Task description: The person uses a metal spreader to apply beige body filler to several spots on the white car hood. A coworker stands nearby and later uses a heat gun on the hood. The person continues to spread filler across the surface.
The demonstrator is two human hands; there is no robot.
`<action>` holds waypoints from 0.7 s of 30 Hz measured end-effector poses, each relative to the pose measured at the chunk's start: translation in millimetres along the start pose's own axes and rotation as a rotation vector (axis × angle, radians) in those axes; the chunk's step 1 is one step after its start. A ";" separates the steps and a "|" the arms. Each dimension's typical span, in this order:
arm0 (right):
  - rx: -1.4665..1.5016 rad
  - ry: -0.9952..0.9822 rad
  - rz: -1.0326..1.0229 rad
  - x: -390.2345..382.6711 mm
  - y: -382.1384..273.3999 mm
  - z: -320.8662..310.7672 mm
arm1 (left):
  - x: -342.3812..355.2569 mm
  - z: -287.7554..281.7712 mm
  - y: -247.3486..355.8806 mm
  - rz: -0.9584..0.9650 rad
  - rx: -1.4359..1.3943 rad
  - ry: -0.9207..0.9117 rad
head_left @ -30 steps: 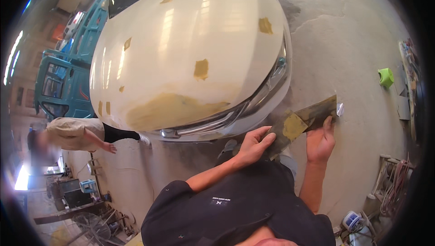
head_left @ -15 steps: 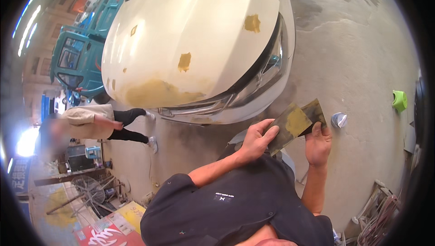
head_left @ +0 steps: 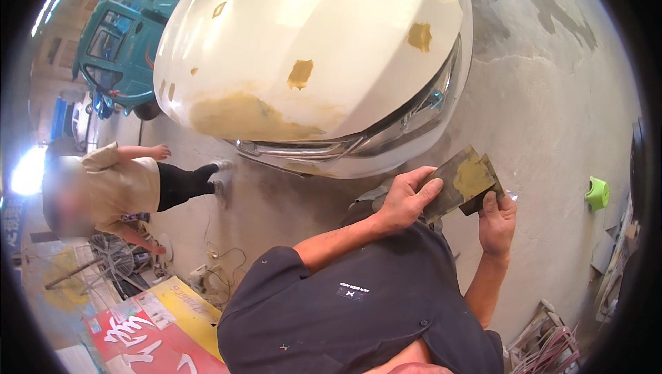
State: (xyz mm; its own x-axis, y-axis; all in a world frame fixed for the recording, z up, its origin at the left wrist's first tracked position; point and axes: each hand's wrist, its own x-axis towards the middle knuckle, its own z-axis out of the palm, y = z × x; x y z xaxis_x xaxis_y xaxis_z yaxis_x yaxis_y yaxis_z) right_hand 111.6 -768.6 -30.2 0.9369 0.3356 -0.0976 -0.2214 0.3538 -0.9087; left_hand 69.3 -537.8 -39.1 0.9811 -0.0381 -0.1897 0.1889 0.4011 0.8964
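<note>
My left hand (head_left: 407, 201) is closed on a thin flat putty board (head_left: 443, 191) with a smear of olive-yellow putty (head_left: 472, 177) on its face, thumb on top. In my right hand (head_left: 496, 226) is a dark flat putty scraper (head_left: 476, 204), pinched between thumb and fingers. The scraper lies partly behind the board's right end, so some of it is hidden. Beyond my hands stands a white car (head_left: 345, 91). Its hood bears a wide dried tan patch (head_left: 248, 115) along the front edge and several smaller ones, such as a squarish brown patch (head_left: 300, 74).
Another person (head_left: 131, 184) in a beige shirt stands at left, near a wire fan (head_left: 114, 260) and a red and yellow panel (head_left: 148, 329). A teal truck (head_left: 124, 46) is behind. On the right are a green plastic item (head_left: 597, 193) and coiled hoses (head_left: 555, 350).
The view has shifted, with the car lying slightly differently in it. Both hands keep their holds, and the scraper sits lower against the board. The other person has turned and spread their arms.
</note>
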 end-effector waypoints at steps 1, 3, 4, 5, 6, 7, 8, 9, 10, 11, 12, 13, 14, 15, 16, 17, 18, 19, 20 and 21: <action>-0.057 -0.011 -0.011 3.2 -0.7 0.8 | 2.6 -3.4 -1.4 0.018 0.032 0.012; -0.131 -0.024 -0.069 13.7 -2.6 12.2 | 4.2 -11.3 1.2 0.007 0.074 0.048; -0.181 -0.011 -0.102 16.7 -7.2 15.1 | 2.5 -16.6 5.6 -0.028 0.075 0.052; -0.237 -0.041 -0.092 21.3 -7.1 12.3 | 3.2 -21.0 9.1 -0.062 0.076 0.050; -0.305 -0.029 -0.149 24.6 0.5 8.3 | 5.2 -26.8 3.3 -0.010 0.021 0.045; -0.365 -0.067 -0.111 29.8 -2.6 9.2 | 9.4 -30.0 -0.1 0.015 -0.033 0.067; -0.421 -0.112 -0.069 35.6 -4.2 12.9 | 13.0 -33.7 -0.9 0.040 -0.084 0.098; -0.352 -0.041 -0.044 38.4 -3.9 14.8 | 17.9 -35.5 1.0 0.073 -0.132 0.097; -0.277 0.018 -0.011 39.7 -0.8 18.0 | 19.2 -37.5 2.9 0.103 -0.178 0.114; -0.202 0.075 0.022 40.2 0.8 18.7 | 23.7 -38.5 1.3 0.120 -0.156 0.130; -0.160 0.039 0.047 40.2 0.4 16.6 | 25.5 -33.7 -2.3 0.125 -0.136 0.140; -0.098 -0.009 0.066 43.8 4.0 18.5 | 26.6 -33.5 -0.9 0.138 -0.094 0.157; -0.036 -0.059 0.087 47.4 6.3 21.1 | 27.7 -30.2 -1.5 0.158 -0.072 0.153; -0.081 -0.038 0.137 47.1 8.8 26.9 | 28.1 -24.8 -3.3 0.175 -0.054 0.148; -0.133 -0.041 0.126 51.1 13.2 34.6 | 29.3 -21.2 -3.7 0.193 -0.030 0.139; -0.188 -0.046 0.121 53.9 16.5 41.4 | 31.5 -11.1 -4.1 0.228 -0.033 0.158; -0.244 -0.051 0.116 56.6 18.6 44.2 | 32.7 -3.4 -3.3 0.262 -0.036 0.178; -0.257 -0.063 0.162 59.8 18.7 38.7 | 33.3 0.6 -5.1 0.259 -0.041 0.182; -0.244 -0.083 0.178 62.7 17.3 32.8 | 34.2 3.8 -6.8 0.256 -0.046 0.185; -0.231 -0.102 0.195 65.3 15.6 26.9 | 34.4 7.1 -9.0 0.252 -0.051 0.187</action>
State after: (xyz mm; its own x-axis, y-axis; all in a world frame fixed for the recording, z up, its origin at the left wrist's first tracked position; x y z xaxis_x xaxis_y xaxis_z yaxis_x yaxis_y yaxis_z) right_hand 162.1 -717.6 -39.9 0.8486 0.4672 -0.2483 -0.3156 0.0703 -0.9463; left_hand 101.6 -549.2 -50.8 0.9712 0.2351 -0.0390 -0.0658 0.4218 0.9043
